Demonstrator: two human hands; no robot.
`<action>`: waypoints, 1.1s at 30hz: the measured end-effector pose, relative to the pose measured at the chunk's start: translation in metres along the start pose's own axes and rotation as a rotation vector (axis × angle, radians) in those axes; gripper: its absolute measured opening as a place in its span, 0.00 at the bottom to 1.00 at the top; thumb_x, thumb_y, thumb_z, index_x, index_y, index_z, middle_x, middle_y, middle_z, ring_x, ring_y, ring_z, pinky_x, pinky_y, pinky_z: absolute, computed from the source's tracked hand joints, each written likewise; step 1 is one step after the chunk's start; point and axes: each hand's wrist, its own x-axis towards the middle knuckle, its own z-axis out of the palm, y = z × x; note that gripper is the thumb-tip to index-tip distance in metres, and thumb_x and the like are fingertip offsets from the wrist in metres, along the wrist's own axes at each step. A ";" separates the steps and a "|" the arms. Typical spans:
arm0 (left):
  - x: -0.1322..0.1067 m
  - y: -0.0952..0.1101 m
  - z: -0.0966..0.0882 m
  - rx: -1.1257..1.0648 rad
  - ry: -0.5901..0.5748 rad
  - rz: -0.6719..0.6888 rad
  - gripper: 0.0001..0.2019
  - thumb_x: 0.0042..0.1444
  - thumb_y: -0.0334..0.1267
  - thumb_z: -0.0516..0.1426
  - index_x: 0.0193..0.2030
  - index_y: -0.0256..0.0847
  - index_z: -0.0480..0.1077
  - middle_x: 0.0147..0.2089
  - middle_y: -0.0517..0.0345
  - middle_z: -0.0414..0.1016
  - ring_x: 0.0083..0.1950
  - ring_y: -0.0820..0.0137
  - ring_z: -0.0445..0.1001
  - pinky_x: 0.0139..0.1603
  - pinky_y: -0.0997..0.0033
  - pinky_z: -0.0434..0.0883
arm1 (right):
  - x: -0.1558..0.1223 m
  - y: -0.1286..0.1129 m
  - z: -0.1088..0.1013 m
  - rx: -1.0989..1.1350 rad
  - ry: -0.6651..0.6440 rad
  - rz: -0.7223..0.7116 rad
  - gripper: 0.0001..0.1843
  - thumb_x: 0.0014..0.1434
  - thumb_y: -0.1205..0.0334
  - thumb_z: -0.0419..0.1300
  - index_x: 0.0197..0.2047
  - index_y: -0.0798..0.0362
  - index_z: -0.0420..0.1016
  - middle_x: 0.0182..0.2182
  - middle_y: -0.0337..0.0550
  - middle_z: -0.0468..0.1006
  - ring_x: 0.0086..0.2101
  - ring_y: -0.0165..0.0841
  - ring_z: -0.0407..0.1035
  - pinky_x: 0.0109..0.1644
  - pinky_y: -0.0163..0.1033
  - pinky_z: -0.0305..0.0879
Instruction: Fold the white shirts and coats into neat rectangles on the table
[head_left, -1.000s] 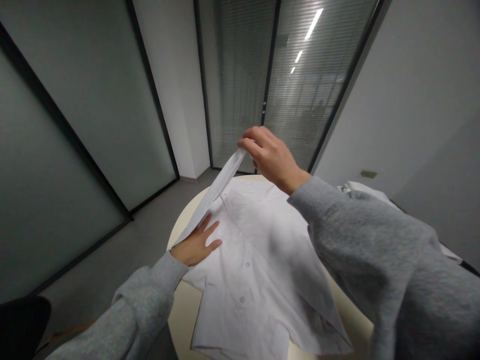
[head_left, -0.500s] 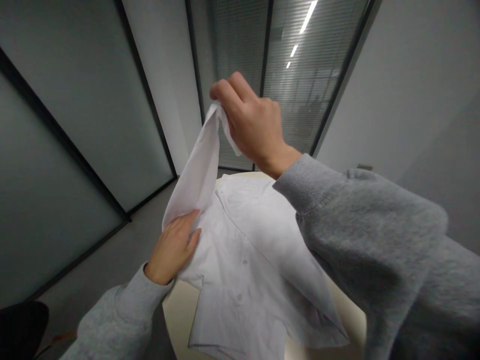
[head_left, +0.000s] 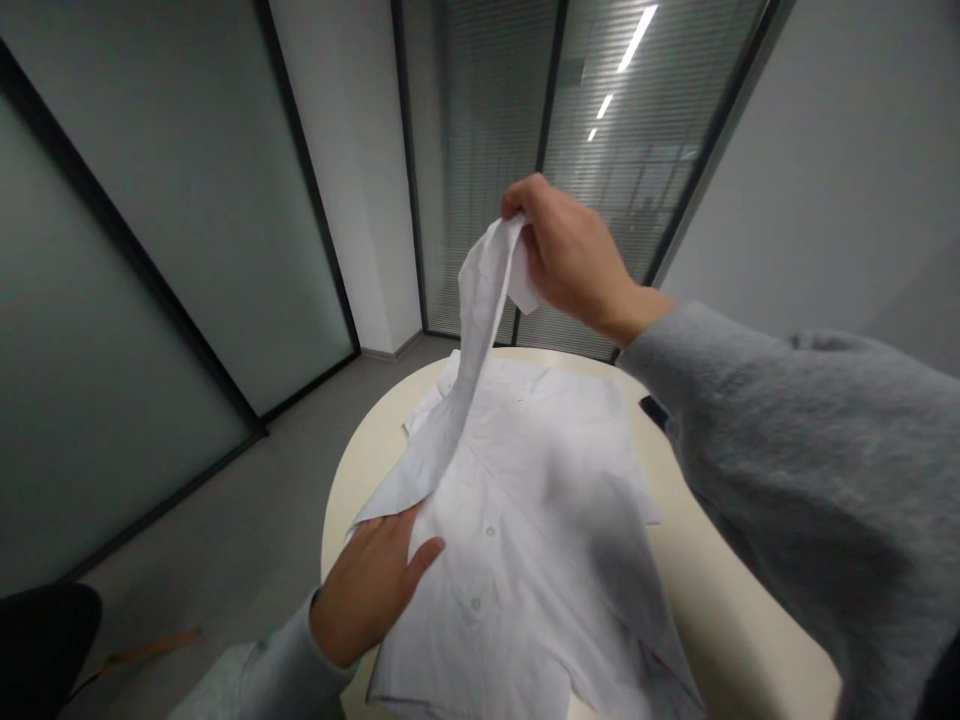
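Note:
A white buttoned shirt (head_left: 525, 480) lies spread over a round cream table (head_left: 351, 480), its small buttons running down the middle. One part of it, apparently a sleeve, is lifted off the table and pinched at its end by my right hand (head_left: 574, 250), raised above the far side. From there the cloth slants down toward the left edge of the shirt. My left hand (head_left: 375, 580) rests flat on that left edge, thumb spread away and fingertips tucked under the fold of the raised cloth.
A dark flat object, perhaps a phone (head_left: 655, 411), lies at the table's right, partly behind my right sleeve. A dark chair (head_left: 49, 640) stands at lower left. Frosted glass panels (head_left: 187, 200) and a blinds-covered window (head_left: 495, 120) surround the table.
My right hand has moved right with the raised cloth, drawing it over the shirt. My left hand has slid down and slightly right. The view has shifted, showing more table.

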 end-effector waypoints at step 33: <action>-0.030 0.000 -0.049 0.026 0.461 -0.099 0.19 0.64 0.46 0.61 0.58 0.42 0.71 0.58 0.48 0.77 0.58 0.52 0.73 0.57 0.49 0.69 | -0.205 0.120 0.028 -0.413 -0.560 -0.206 0.18 0.62 0.75 0.53 0.47 0.53 0.80 0.54 0.58 0.76 0.49 0.49 0.67 0.57 0.53 0.59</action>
